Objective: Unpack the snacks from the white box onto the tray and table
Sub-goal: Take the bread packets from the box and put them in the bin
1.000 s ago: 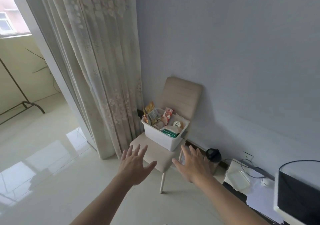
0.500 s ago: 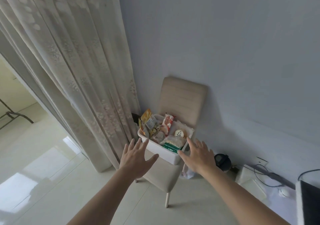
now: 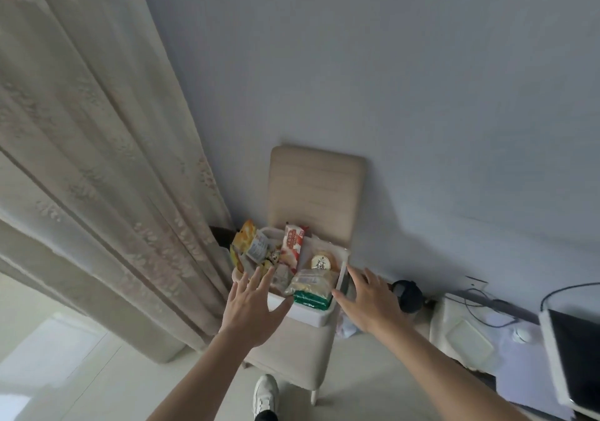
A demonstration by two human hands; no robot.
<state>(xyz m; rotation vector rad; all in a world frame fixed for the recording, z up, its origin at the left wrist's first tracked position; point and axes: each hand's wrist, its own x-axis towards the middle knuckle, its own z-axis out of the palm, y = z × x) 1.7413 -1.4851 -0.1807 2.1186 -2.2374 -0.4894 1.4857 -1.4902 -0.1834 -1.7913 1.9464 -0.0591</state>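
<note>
Since both hands hung well short of the chair a sec ago, the big change is distance: person has stepped in and the hands are now at the white box (image 3: pixel 310 316). Means the approach is about done, prob next is a two-handed lift or a first pick; nothing unpacked yet, all snacks still inside.

Box sits on the beige chair (image 3: pixel 316 193), seat centre, curtain (image 3: pixel 97 193) at its 9 o'clock. Inside: orange bag (image 3: pixel 244 242) at 10 o'clock, red packet (image 3: pixel 293 248) upright at 12, round pastry (image 3: pixel 323 263) at 2, green-white pack (image 3: pixel 312 294) at 5.

L hand (image 3: pixel 251 310): palm down, fingers straight and spread, over the box's 7 o'clock corner, holding nothing; contact w/ rim can't tell.

R hand (image 3: pixel 367 303): also spread and empty, just beside the box's 3–4 o'clock wall, thumb toward the front corner; touching or not, unclear.

Tray not identifiable in view.
</note>
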